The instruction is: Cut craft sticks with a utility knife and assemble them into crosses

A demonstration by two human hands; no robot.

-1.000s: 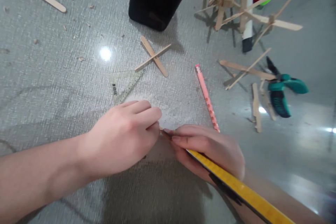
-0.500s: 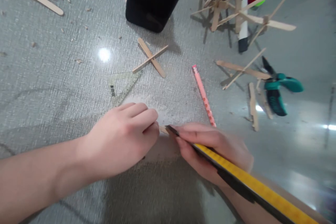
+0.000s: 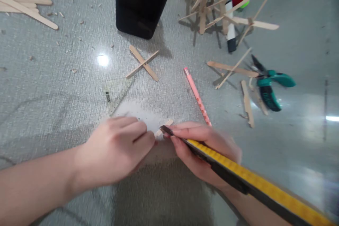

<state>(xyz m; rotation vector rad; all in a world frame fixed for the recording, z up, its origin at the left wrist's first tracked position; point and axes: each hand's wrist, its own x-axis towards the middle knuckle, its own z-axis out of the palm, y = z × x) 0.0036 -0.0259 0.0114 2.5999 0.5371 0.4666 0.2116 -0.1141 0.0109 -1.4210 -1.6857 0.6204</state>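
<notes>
Wooden stick [image 3: 168,123] juts from the left hand [image 3: 120,144], its free end toward the pink pencil [image 3: 197,95]; gray tabletop [image 3: 164,91] opens between pencil and see-through ruler [image 3: 107,96]. Left knuckles up, that hand clamps the stick; the right hand [image 3: 206,144], slanting inward, grips a yellow cutter [image 3: 235,169], blade [image 3: 166,130] at the wood.

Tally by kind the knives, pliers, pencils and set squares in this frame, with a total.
Yellow-and-black knife: 1
Teal-handled pliers: 1
Pink pencil: 1
Clear set square: 1
Total: 4
</notes>
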